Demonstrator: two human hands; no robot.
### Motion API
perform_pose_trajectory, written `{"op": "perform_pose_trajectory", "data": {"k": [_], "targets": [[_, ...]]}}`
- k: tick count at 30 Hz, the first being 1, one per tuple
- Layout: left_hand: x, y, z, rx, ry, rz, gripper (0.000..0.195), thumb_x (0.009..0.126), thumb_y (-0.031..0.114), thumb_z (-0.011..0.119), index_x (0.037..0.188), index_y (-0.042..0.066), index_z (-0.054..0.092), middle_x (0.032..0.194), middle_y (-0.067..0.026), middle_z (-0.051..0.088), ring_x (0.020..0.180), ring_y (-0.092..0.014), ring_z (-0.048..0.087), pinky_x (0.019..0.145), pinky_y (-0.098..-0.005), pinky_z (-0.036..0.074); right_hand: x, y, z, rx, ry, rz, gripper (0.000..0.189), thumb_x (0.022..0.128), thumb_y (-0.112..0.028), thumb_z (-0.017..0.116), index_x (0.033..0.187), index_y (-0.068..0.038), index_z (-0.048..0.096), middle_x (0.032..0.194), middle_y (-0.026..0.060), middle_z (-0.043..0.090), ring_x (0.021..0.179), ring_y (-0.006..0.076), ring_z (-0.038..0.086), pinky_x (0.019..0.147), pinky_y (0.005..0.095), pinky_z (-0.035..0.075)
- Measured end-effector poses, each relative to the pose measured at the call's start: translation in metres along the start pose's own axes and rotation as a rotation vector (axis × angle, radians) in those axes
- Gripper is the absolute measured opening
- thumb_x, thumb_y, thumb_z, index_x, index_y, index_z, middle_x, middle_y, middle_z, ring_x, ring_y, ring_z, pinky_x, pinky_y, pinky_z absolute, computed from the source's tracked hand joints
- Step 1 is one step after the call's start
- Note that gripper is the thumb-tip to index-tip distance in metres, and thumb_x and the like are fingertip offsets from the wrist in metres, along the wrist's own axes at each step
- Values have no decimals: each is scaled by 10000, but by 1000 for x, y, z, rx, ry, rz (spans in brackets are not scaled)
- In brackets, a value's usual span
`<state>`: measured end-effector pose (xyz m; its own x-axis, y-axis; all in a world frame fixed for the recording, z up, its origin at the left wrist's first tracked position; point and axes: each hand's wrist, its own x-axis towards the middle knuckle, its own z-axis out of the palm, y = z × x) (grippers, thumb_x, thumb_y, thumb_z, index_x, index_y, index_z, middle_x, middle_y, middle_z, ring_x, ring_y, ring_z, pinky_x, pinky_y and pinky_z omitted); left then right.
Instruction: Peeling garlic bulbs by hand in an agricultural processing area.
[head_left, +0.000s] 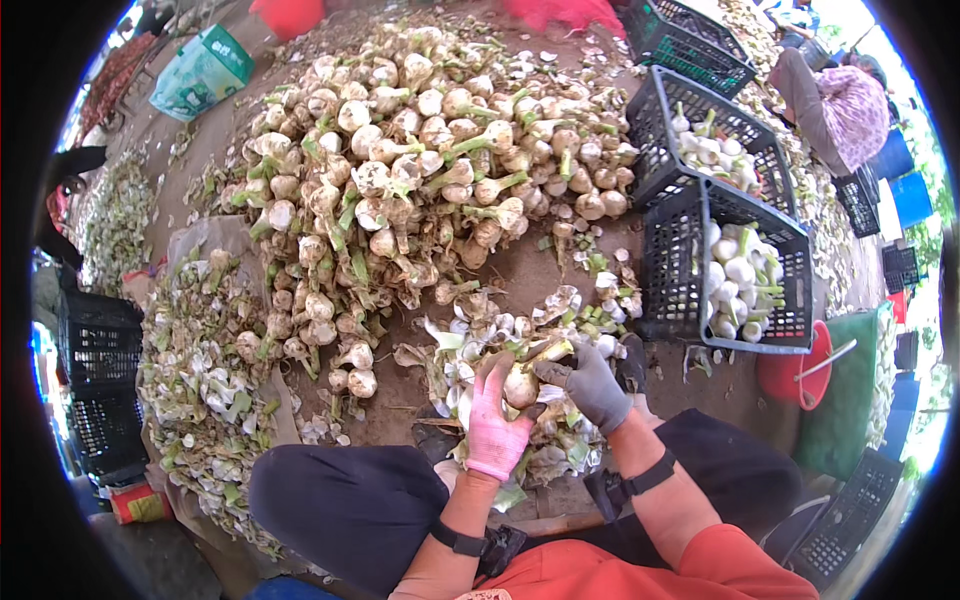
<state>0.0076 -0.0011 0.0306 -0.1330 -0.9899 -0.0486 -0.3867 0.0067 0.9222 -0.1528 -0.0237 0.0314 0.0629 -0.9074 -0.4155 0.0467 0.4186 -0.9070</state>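
Note:
My left hand (496, 424), in a pink knit glove, grips a garlic bulb (520, 386) above the litter between my knees. The bulb has its green-yellow stem (556, 350) pointing up and to the right. A dark grey glove covers my right hand (598, 388), whose thumb and fingers pinch at the stem side of the same bulb. Whether a small tool sits in those fingers is hidden. Peeled skins and cut stem pieces (495, 330) lie around and under both hands. Just beyond spreads a large heap of untrimmed garlic (420, 150) with soil on the bulbs.
To the right, two black plastic crates (675, 277) (660, 142) hold cleaned garlic. A red bucket (780, 375) stands beside a green container (840, 420). Skin waste (217, 397) covers sheeting at left, near stacked black crates (101, 375). Another person (847, 112) sits at upper right.

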Motion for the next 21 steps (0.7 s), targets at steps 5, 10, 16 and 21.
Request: {"op": "perform_pose_trajectory", "data": {"k": [5,10,16,21], "targets": [[-18,26,0,-94,34,117,703,604,35,794,1240,16,495,1216,-168,508,1153,-331,494,984,-378,408,-42,-19,32,273,289,-98,260,869,-98,651,1085,37,601,977,82,659,856,98,599,760,240,491],[-35,37,-9,-87,11,149,744,581,44,817,1249,-6,493,1184,-173,526,1105,-298,535,956,-355,436,-68,-13,28,134,222,-213,291,894,-137,629,1115,50,592,920,72,660,822,78,577,736,223,475],[-44,32,-17,-432,-119,-59,780,622,35,824,1300,-21,441,1220,-120,527,1115,-210,537,956,-311,448,-90,-19,17,-250,136,-343,260,890,-64,588,1128,39,580,908,103,676,824,78,581,723,252,461],[-46,30,-29,-914,-139,-212,662,785,91,734,1324,6,359,1155,-96,549,1064,-190,554,884,-321,496,-96,-10,14,-258,211,-421,253,845,46,553,1093,31,597,873,124,687,800,88,599,718,266,473]]}}
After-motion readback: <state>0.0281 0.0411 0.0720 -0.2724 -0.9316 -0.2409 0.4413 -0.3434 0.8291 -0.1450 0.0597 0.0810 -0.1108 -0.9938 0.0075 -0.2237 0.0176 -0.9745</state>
